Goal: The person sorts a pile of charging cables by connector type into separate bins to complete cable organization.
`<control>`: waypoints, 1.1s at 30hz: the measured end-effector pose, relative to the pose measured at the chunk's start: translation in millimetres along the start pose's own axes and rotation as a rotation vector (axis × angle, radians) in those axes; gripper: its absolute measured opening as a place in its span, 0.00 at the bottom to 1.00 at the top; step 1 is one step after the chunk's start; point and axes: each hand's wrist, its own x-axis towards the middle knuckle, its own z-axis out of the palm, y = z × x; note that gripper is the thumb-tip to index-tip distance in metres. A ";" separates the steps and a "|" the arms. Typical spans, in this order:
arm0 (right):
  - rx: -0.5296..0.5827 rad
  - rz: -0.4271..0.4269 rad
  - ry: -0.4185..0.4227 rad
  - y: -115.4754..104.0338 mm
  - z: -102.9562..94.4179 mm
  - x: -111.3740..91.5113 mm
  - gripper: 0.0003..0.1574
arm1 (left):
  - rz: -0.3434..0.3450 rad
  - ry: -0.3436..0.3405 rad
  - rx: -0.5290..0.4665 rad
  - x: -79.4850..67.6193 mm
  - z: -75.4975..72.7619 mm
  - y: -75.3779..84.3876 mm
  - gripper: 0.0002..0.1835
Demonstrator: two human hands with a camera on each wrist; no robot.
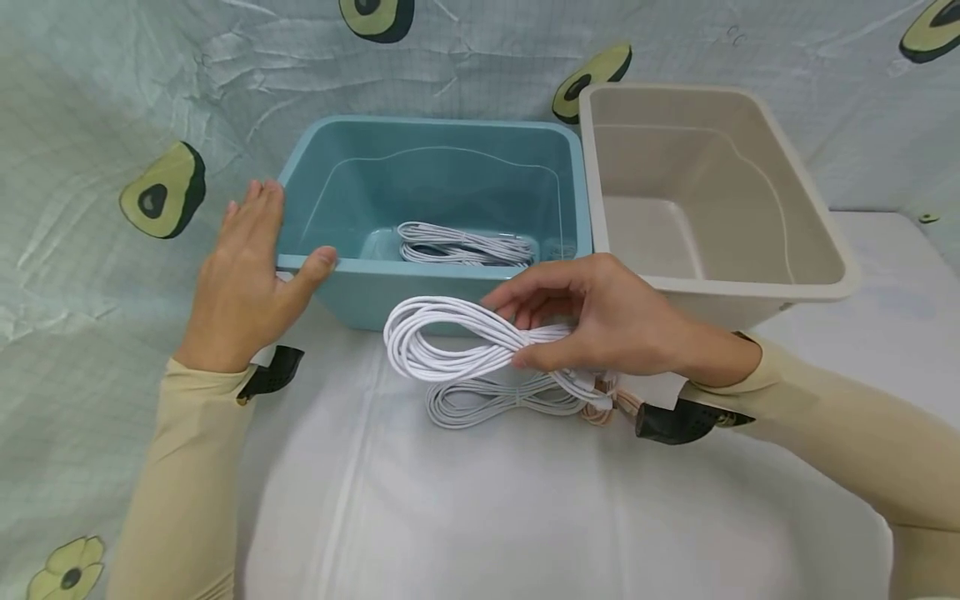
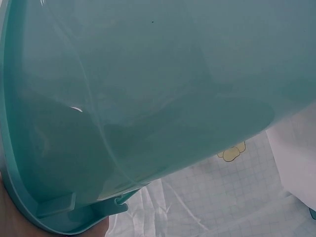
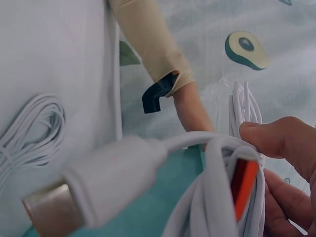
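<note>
My right hand point(image 1: 600, 312) pinches a coiled white cable point(image 1: 442, 367) between thumb and fingers, in front of the blue bin point(image 1: 450, 273). In the right wrist view a white plug with a metal tip point(image 3: 113, 180) sticks out from that coil, and something orange-red point(image 3: 244, 190) shows among its loops. My left hand point(image 1: 243, 275) rests on the left front corner of the bin, fingers straight along the side rim and thumb on the front rim. Another bundle of white cable point(image 1: 465, 246) lies inside the bin, partly hidden by the front rim.
Below the held coil, a second white cable coil point(image 1: 480, 408) lies on the white table point(image 1: 480, 517). A copper-coloured cable point(image 1: 628, 403) sits near the right wrist, partly covered. The beige bin point(image 1: 742, 287) stands right of the blue one. Behind hangs an avocado-print cloth point(image 1: 285, 67).
</note>
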 end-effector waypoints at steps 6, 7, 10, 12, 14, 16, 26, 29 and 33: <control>-0.032 -0.030 0.020 -10.8 -5.8 3.3 0.32 | 0.004 -0.008 0.006 -0.3 1.3 -0.8 0.52; -0.045 -0.037 0.028 -13.0 -7.6 4.2 0.32 | 0.004 -0.010 0.008 -0.5 1.7 -1.0 0.52; -0.072 -0.035 0.055 -21.1 -13.4 6.6 0.30 | 0.001 -0.015 0.009 -0.8 2.4 -1.5 0.52; -0.090 -0.041 0.065 -25.7 -17.1 8.4 0.29 | 0.003 -0.015 0.007 -0.8 2.3 -1.9 0.52; -0.093 -0.047 0.081 -30.4 -20.3 10.4 0.29 | 0.006 -0.015 0.003 -0.5 2.0 -2.0 0.53; -0.105 -0.062 0.096 -34.6 -23.3 12.3 0.28 | 0.006 -0.013 0.003 -0.1 1.6 -2.1 0.53; -0.130 -0.092 0.158 -40.3 -36.4 28.5 0.29 | 0.001 -0.010 0.005 1.2 1.7 -3.5 0.54; -0.150 -0.094 0.165 -42.5 -40.2 34.7 0.29 | 0.002 -0.009 0.001 1.6 2.0 -4.1 0.54; -0.181 -0.084 0.172 -47.0 -43.9 42.8 0.29 | -0.003 -0.014 0.005 1.7 1.3 -4.1 0.53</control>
